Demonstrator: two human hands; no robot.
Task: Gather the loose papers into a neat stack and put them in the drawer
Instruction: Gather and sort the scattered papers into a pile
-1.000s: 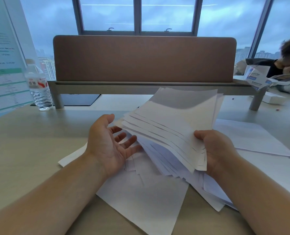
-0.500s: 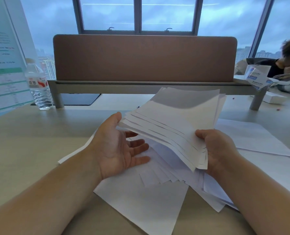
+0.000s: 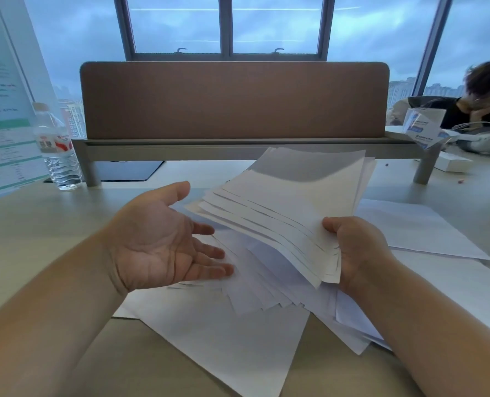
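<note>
Head view: gathering under way. Right hand (image 3: 358,253) gripping fanned papers (image 3: 289,207) above table (image 3: 32,239), left hand (image 3: 163,239) fingers released beside them. Next: squaring uneven edges, collecting loose sheets (image 3: 232,339) underneath. Drawer unseen.

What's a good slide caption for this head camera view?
Right hand grips a fanned sheaf of papers above loose sheets on the desk; left hand open beside it.

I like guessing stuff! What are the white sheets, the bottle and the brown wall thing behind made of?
Sheets in the right hand: thin matte paper; they bend and fan at the edges.
Bottle: clear plastic, probably; see-through, ribbed, printed label.
Brown divider: looks like fabric or felt, dull and glare-free, but that's uncertain.
</note>
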